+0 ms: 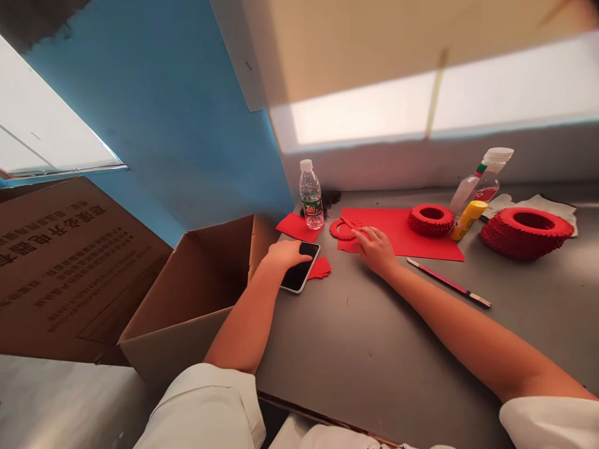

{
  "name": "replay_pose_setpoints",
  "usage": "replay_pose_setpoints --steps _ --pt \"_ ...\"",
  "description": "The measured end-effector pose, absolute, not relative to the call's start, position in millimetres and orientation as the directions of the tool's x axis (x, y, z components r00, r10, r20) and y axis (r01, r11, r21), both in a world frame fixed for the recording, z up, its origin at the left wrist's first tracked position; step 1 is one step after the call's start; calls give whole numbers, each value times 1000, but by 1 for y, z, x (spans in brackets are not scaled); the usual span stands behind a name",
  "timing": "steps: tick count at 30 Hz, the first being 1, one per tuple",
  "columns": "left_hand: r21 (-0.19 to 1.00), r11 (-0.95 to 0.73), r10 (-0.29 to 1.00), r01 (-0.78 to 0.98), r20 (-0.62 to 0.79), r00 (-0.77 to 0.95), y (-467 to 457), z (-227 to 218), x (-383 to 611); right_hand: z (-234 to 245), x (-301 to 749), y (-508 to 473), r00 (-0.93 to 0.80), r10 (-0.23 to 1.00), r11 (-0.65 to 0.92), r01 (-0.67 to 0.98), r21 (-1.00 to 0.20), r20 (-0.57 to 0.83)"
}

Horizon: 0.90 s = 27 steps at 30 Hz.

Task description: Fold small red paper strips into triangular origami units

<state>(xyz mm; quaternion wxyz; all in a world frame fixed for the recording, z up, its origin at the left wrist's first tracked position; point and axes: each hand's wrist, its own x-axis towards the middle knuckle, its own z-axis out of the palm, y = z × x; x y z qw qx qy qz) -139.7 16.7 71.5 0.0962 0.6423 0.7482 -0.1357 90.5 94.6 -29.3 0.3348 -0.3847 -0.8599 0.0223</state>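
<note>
My left hand point(284, 254) grips the left edge of a smartphone point(299, 272), its thumb lying over the dark screen; the other fingers are mostly hidden. My right hand point(378, 251) rests with fingers stretched out, fingertips touching the edge of a toothed red paper ring point(341, 229). This ring lies at the left end of a red sheet point(407, 244). Small red paper pieces point(320, 268) stick out beside the phone. On the sheet, right of my right hand, sits a stack of toothed red rings point(430, 220).
A clear bottle point(311, 198) stands on red paper point(294, 226). To the right are a yellow glue stick point(469, 219), another bottle point(491, 178), a larger ring stack point(524, 234) and a pink-handled tool point(447, 282). An open cardboard box point(187, 333) adjoins the table's left edge.
</note>
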Motion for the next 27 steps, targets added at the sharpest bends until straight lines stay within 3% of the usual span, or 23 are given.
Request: replay_pose_setpoints --steps 5,8,20,27 --pt "-72 129 907 989 -394 -147 13 68 -129 -28 75 61 -723 476 878 424 -221 501" --pt "-85 118 904 989 -403 -142 14 64 -127 -28 67 49 -785 406 914 348 -209 467" --pt "-107 62 904 992 -415 -101 16 60 -130 -35 48 50 -760 469 879 353 -320 450" --pt "-34 118 916 992 -383 -122 17 57 -130 -30 52 48 -595 599 796 368 -481 536"
